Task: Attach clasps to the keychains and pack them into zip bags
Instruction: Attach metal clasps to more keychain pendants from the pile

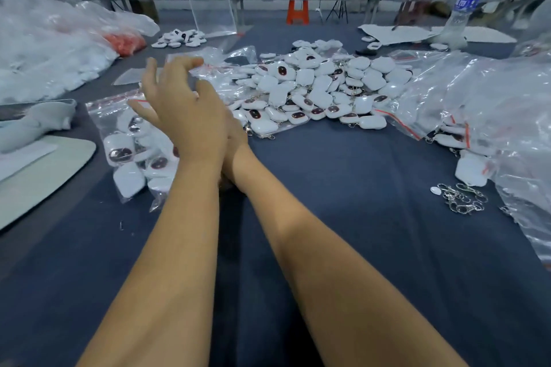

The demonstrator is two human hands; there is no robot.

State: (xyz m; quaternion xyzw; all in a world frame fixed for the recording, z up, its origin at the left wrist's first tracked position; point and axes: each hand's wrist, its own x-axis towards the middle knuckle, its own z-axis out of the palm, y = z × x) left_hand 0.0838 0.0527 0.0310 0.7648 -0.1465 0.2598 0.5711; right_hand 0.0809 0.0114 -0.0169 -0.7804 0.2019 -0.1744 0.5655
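Several filled zip bags (137, 152) already lie at the near left of the blue cloth, white keychains showing through the clear plastic under red zip strips, so part of the packing looks done. Just right of them the two forearms cross at mid-table. The left hand (182, 104) is raised above those bags with its fingers spread and loosely straight, holding nothing that shows. The right hand (235, 140) is tucked under and behind the left wrist, so most of it is hidden and I cannot tell whether it is open or has hold of anything. Beyond the fingertips lie some flat empty zip bags (220, 68), ready for filling. Right of centre sits the big loose heap of keychains (316, 89), many with a small metal fitting showing at one edge; whether each has its clasp is too fine to tell, but none of this heap is bagged, and it is the bulk of what is left. A smaller cluster of keychains (179, 38) lies far left of it. At the near right, a small pile of loose clasps (462, 198) rests on the cloth, which suggests some attaching remains. Furthest right, more filled bags (453, 137) lie part-buried under crumpled clear plastic (492, 98).
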